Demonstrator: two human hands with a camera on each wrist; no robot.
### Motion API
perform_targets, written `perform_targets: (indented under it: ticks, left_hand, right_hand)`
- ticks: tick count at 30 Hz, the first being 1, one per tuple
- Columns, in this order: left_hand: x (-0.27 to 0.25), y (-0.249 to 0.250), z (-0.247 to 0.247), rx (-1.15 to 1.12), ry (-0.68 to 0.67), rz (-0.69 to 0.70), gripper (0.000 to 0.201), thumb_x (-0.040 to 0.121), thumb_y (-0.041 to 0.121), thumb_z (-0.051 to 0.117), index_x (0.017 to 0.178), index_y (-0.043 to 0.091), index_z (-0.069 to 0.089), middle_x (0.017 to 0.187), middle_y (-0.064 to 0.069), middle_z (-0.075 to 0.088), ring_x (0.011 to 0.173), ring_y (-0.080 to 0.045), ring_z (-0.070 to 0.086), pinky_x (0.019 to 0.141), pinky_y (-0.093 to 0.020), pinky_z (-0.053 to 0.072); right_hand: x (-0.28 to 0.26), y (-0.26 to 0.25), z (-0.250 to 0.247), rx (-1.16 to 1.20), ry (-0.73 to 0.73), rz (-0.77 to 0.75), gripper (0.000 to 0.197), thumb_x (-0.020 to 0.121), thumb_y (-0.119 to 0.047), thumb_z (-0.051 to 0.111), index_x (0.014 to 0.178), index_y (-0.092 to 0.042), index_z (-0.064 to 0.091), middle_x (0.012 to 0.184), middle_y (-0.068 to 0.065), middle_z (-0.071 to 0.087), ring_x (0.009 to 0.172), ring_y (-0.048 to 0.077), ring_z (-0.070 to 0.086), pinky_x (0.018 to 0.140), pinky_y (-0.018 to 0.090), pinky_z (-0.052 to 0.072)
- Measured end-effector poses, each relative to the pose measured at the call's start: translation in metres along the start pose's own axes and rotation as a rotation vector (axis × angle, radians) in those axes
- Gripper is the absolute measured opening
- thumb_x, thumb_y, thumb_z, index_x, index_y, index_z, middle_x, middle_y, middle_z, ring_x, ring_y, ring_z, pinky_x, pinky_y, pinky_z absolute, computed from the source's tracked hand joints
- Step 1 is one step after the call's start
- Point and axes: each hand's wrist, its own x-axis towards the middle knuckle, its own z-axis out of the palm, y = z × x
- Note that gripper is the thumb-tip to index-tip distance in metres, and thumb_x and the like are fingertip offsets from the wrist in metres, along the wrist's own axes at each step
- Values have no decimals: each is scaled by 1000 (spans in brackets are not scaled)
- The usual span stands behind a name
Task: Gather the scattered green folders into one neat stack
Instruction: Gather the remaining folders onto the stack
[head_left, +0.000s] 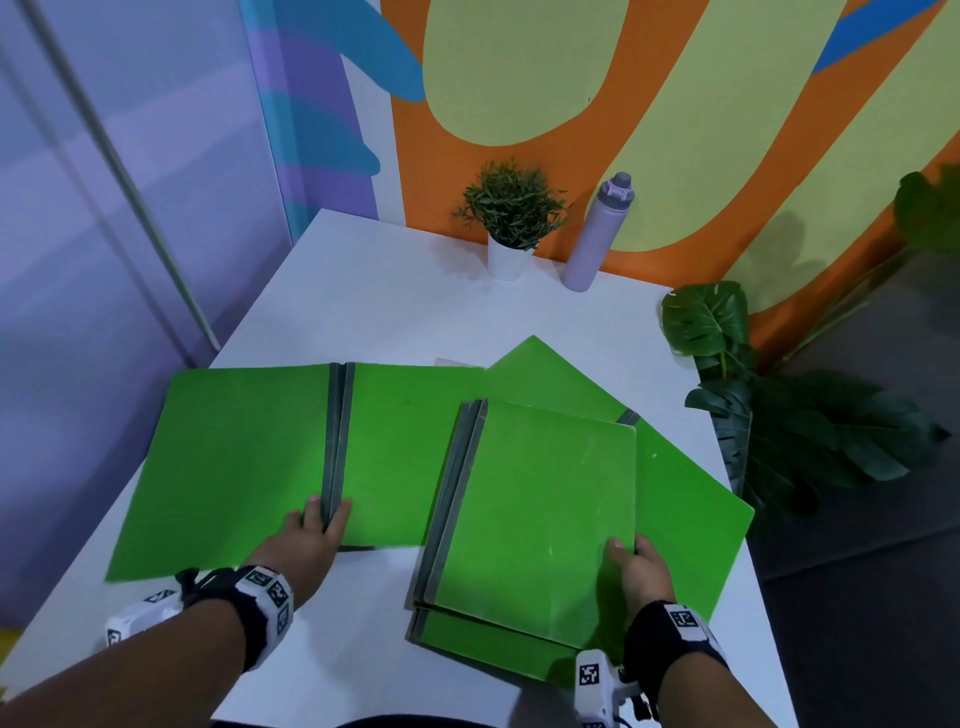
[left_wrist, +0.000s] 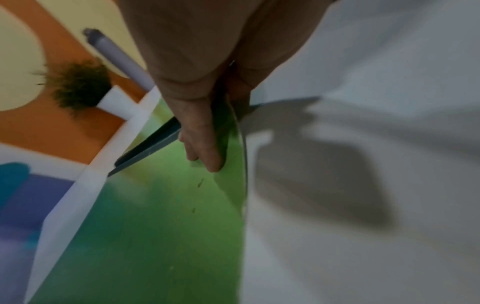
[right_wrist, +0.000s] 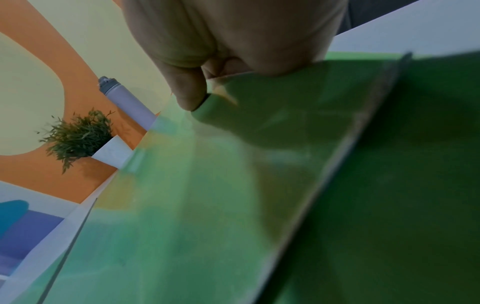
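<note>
- Gathering: left hand (head_left: 306, 540) pinches the open folder (head_left: 249, 457) at its spine; right hand (head_left: 641, 569) grips the stack (head_left: 530, 514).
- Next, probably: close that folder and lay it onto the stack.

The setting is an office-type or studio room. Indicators: a white table (head_left: 374, 291) against a wall mural (head_left: 519, 78) in orange, yellow and blue, with a potted plant (head_left: 511, 218) and a lilac bottle (head_left: 597, 234) beyond both hands. Large-leaved foliage (head_left: 769, 415) stands to the right of the right hand (head_left: 641, 571).

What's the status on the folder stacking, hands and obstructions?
Left hand grips open folder at its spine. Right hand pinches top closed folder of a rough pile. Another folder lies skewed beneath. Nothing blocking.
</note>
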Motion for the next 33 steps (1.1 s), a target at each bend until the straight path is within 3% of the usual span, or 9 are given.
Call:
perform_targets:
  ticks: [4, 9, 12, 18, 21, 25, 28, 30, 33]
  left_hand:
    - [-3, -3, -44, -267, 195, -44, 78, 86, -12, 26, 152, 27, 11, 156, -28, 16, 130, -39, 46, 105, -43, 44]
    - [-17, -24, -123, -619, 825, -175, 59, 81, -11, 43, 134, 14, 54, 120, -30, 57, 86, -48, 64, 75, -56, 53]
    - [-38, -31, -156, -875, 1038, -178, 57, 81, -14, 44, 129, 13, 59, 107, -22, 61, 89, -41, 62, 85, -48, 50]
    - [-38, -27, -120, -1844, 765, -127, 51, 83, -8, 49, 87, 34, 77, 113, -18, 67, 94, -31, 64, 79, -35, 53]
    - [-29, -15, -72, -1834, 571, -163, 44, 89, -6, 52, 99, 34, 69, 120, -22, 61, 84, -28, 63, 62, -29, 58]
    - [-23, 6, -16, -1469, 191, -215, 67, 79, 2, 67, 135, 30, 43, 117, -14, 56, 95, -35, 65, 75, -44, 59]
    - [-25, 27, -7, -1135, -50, -53, 47, 75, 16, 64, 118, 30, 53, 109, -5, 67, 91, -23, 67, 74, -31, 56]
    - [-23, 34, -10, -1114, -67, -39, 38, 72, 27, 62, 109, 19, 64, 104, -7, 70, 88, -28, 67, 81, -41, 56]
    - [-15, 30, -18, -1212, -30, -159, 62, 81, 42, 61, 133, 11, 51, 131, -12, 56, 123, -32, 53, 105, -42, 42]
  right_hand:
    - [1, -4, -7, 22, -5, -13, 58, 95, -20, 50, 147, -25, 24, 156, 7, 22, 140, 40, 20, 108, 61, 22]
    - [5, -8, -8, 33, 16, -45, 60, 95, -24, 51, 148, -25, 23, 158, 6, 18, 142, 37, 17, 111, 61, 17]
    - [4, -10, -2, -9, 2, -47, 60, 97, -23, 48, 149, -23, 19, 159, 6, 14, 144, 35, 14, 112, 58, 15]
    - [-1, 2, 16, -82, -68, -18, 61, 97, -22, 47, 149, -22, 17, 159, 10, 15, 142, 38, 17, 111, 59, 22]
    - [-6, 5, 24, -18, -130, 11, 58, 97, -36, 43, 149, -25, 20, 158, 11, 19, 140, 38, 23, 111, 58, 24]
    - [-13, 6, 35, 44, -255, 101, 83, 77, -71, 51, 146, -37, 21, 159, 6, 15, 142, 36, 19, 109, 60, 18]
    - [-17, 5, 42, 4, -258, 12, 78, 89, -36, 58, 149, -33, 8, 160, 6, 8, 143, 37, 15, 110, 62, 21]
    - [-20, 1, 44, -5, -240, -10, 78, 91, -18, 55, 150, -31, 5, 160, 5, 7, 143, 36, 15, 110, 60, 23]
    - [-24, -10, 45, 19, -251, -64, 76, 92, -12, 54, 150, -29, 7, 160, 4, 9, 143, 34, 14, 110, 58, 20]
